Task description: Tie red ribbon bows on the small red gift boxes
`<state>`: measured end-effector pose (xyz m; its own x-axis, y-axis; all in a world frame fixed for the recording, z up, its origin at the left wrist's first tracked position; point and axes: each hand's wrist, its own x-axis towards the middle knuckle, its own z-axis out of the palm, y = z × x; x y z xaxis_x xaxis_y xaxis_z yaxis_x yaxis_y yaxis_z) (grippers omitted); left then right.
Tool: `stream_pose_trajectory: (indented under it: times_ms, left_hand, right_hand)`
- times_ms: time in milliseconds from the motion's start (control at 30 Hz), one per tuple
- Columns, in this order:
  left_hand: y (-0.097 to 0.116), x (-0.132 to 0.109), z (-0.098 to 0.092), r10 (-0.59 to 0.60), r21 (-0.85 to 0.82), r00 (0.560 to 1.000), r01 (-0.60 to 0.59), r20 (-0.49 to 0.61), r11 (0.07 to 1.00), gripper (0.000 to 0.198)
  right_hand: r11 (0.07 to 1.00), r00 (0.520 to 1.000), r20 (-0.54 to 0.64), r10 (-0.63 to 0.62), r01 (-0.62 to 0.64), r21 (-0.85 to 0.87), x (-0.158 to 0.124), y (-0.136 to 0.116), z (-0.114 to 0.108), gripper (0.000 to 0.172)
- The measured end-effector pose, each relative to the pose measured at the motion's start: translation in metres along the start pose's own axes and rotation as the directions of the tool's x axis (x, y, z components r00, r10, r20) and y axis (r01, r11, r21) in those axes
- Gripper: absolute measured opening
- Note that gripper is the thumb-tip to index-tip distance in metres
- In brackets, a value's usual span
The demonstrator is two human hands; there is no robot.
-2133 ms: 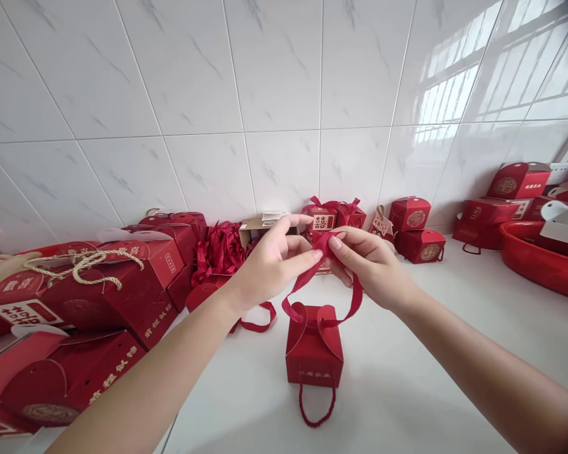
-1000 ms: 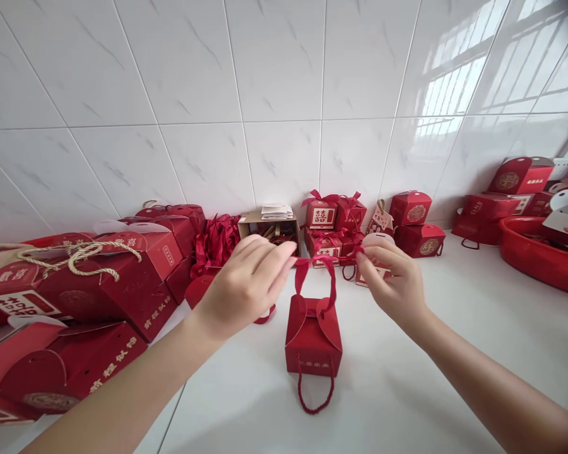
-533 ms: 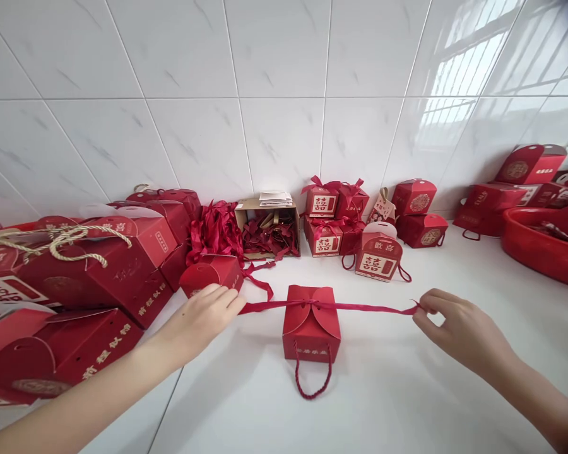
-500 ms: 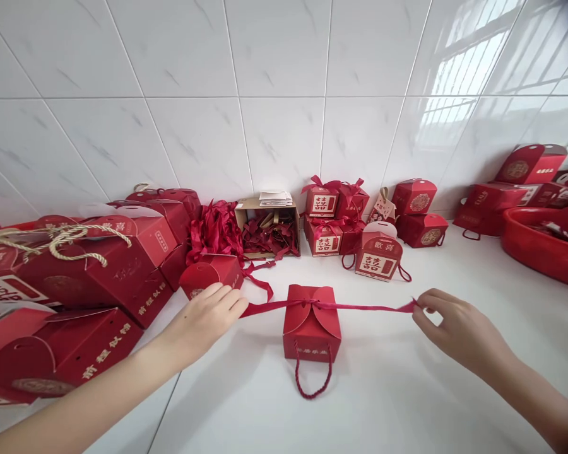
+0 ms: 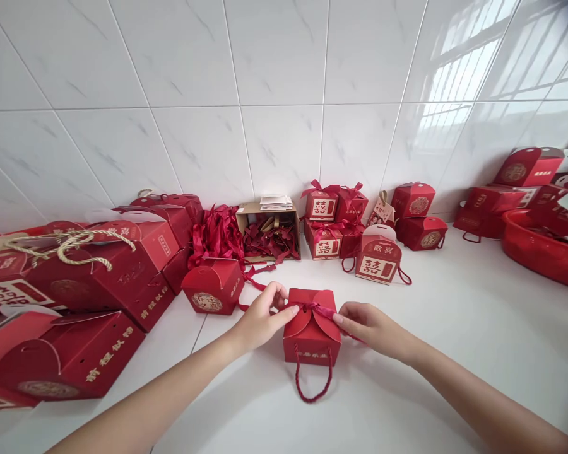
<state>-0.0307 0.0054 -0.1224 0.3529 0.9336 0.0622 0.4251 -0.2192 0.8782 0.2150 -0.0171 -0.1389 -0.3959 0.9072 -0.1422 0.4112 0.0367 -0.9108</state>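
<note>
A small red gift box stands upright on the white counter in front of me, its curved top flaps folded together. A dark red cord handle loops down from its near side. Across the top runs a red ribbon, crossed at the middle. My left hand is at the box's left edge, thumb and fingers closed on the ribbon there. On the other side, my right hand pinches the ribbon close to the crossing, and a loose end trails below its fingers.
Large red boxes are stacked at the left. A small red box stands behind my left hand. Beyond it are a heap of ribbons and an open carton. Finished boxes and a red basin lie rightward.
Both hands have come inward from far out on either side to the top of the box. The ribbon, stretched taut before, is now gathered close at the crossing.
</note>
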Motion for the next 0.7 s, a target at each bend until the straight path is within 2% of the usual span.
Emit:
stream_pose_trajectory:
  times_ms: [100, 200, 300, 400, 500, 600, 700]
  left_hand:
    - [0.000, -0.001, -0.001, -0.052, -0.010, 0.998, 0.053, 0.030, 0.999, 0.025]
    - [0.002, -0.002, -0.004, -0.141, 0.001, 0.986, 0.142, 0.091, 0.990, 0.030]
    - [0.006, -0.001, -0.005, -0.181, 0.003, 0.971, 0.183, 0.154, 0.983, 0.036]
    - [0.011, 0.001, -0.006, -0.189, 0.053, 0.970, 0.183, 0.151, 0.982, 0.042]
    - [0.011, 0.002, -0.011, -0.201, 0.077, 0.975, 0.194, 0.097, 0.978, 0.049]
    - [0.005, 0.003, -0.016, -0.268, -0.047, 0.955, 0.276, 0.130, 0.960, 0.056]
    - [-0.002, 0.001, -0.016, -0.315, -0.179, 0.933, 0.344, 0.172, 0.922, 0.056]
  right_hand:
    - [0.970, 0.987, 0.114, 0.114, -0.135, 0.203, 0.001, 0.004, 0.001, 0.048]
    - [0.899, 0.990, 0.136, 0.047, -0.101, 0.427, 0.002, 0.007, 0.001, 0.042]
    - [0.813, 0.987, 0.160, 0.020, -0.110, 0.572, 0.004, 0.009, 0.000, 0.047]
    - [0.834, 0.984, 0.175, 0.025, -0.117, 0.540, 0.007, 0.013, -0.003, 0.042]
    - [0.907, 0.992, 0.123, -0.009, -0.044, 0.418, 0.010, 0.019, -0.012, 0.043]
    - [0.946, 0.999, 0.022, -0.031, 0.022, 0.323, 0.014, 0.026, -0.023, 0.043]
    - [0.949, 0.999, 0.016, -0.038, 0.031, 0.313, 0.015, 0.029, -0.029, 0.041]
